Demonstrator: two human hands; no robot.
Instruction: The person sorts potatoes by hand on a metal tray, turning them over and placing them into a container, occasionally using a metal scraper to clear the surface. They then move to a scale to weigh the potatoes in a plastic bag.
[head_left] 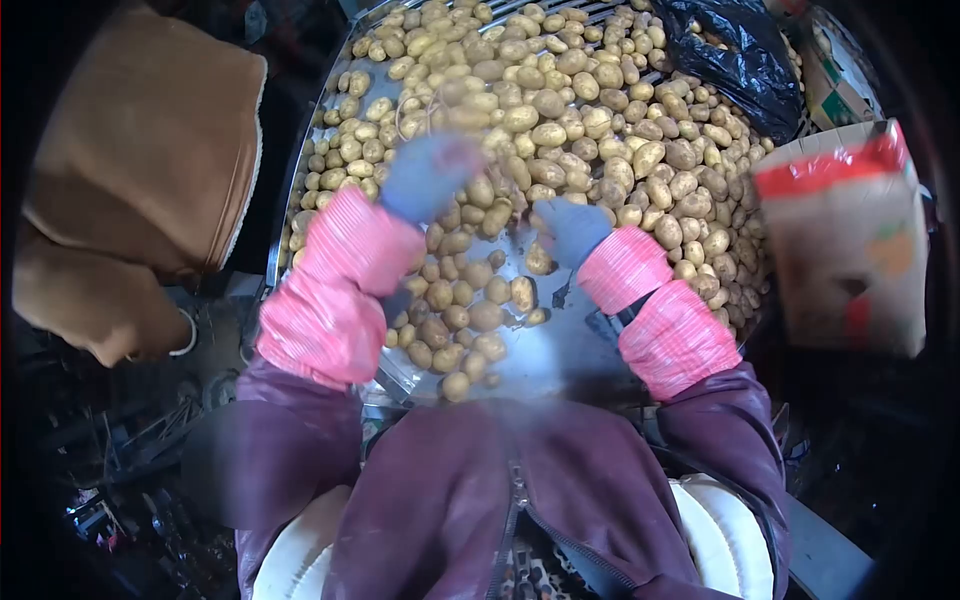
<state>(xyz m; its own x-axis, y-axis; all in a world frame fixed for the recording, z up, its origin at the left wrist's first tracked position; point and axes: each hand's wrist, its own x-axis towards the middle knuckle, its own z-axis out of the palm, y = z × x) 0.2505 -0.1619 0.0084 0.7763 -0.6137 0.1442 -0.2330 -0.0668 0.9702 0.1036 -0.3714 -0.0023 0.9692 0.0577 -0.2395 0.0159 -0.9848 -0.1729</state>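
Observation:
My left hand (432, 178), in a blue-grey glove, is over the left-middle of the potato heap (560, 130). Motion smears its fingers, so its grip is not readable. A thin, faint loop shows just above it. Farther right, my right hand (572, 232), gloved alike, is low at the heap's near edge. Its fingers curl in against a potato (540, 259) above the bare metal. A smaller group of potatoes (460, 315) lies on the near left of the metal tray (570, 350). Pink sleeve covers reach up both forearms.
A black plastic bag (735, 60) lies over potatoes at the back right. A cardboard box (850, 240) with red tape stands to the right of the tray. On the left is a brown, fleece-edged cover (150, 140). Metal bars (560, 10) show at the far end.

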